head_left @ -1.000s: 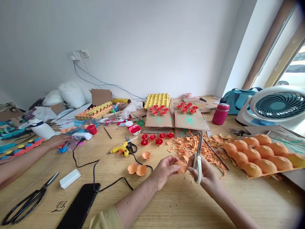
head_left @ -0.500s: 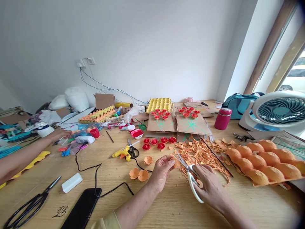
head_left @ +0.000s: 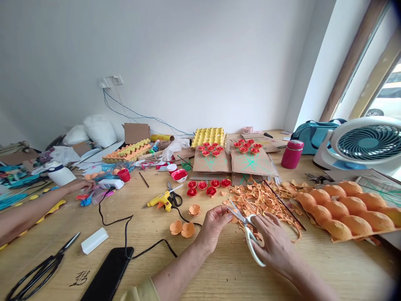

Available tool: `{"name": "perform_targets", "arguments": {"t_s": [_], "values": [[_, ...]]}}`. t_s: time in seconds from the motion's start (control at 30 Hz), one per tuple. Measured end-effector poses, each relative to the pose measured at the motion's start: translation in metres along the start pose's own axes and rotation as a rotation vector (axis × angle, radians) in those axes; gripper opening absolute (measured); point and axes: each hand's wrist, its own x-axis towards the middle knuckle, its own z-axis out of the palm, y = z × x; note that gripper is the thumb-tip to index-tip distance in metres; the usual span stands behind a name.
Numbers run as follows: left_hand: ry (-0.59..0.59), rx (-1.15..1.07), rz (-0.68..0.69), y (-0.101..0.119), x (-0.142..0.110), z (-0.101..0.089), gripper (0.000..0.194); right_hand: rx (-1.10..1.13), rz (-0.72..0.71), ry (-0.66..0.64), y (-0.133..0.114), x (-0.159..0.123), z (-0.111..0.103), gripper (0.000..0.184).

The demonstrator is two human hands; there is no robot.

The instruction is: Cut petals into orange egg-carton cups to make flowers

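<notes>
My left hand [head_left: 214,228] pinches a small orange piece of egg carton, mostly hidden by the fingers. My right hand [head_left: 271,238] grips white-handled scissors [head_left: 254,251], their blades parted and pointing at that piece. Orange carton scraps [head_left: 260,198] lie in a heap just behind the hands. To the left of my left hand sit orange cut cups shaped like flowers [head_left: 188,230], with one more orange cup [head_left: 194,209] behind them. Several red paper roses [head_left: 211,191] stand further back.
An orange egg carton [head_left: 354,209] lies at the right, near a fan [head_left: 366,142] and a red flask [head_left: 292,154]. On the left are a yellow glue gun [head_left: 159,200], a phone [head_left: 106,276] and black scissors [head_left: 46,267]. Another person's hand [head_left: 79,184] reaches in from the left.
My left hand has turned the orange piece so less of it shows, and the scissors have shifted slightly left. The other person's hand has moved a little lower.
</notes>
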Motion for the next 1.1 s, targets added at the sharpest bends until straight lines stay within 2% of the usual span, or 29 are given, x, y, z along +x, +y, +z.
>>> {"name": "perform_targets", "arguments": {"t_s": [0.33,0.6,1.1], "values": [[-0.084,0.003,-0.014,0.005,-0.005,0.005,0.019,0.051,-0.022,-0.003,-0.003,0.000,-0.001,0.014],[-0.086,-0.002,-0.043,0.004,-0.005,0.005,0.018,0.048,-0.032,-0.001,-0.005,-0.001,-0.001,0.014],[-0.139,0.018,0.014,0.012,-0.010,0.012,0.017,0.110,-0.108,0.007,-0.006,-0.006,0.000,0.014]]}}
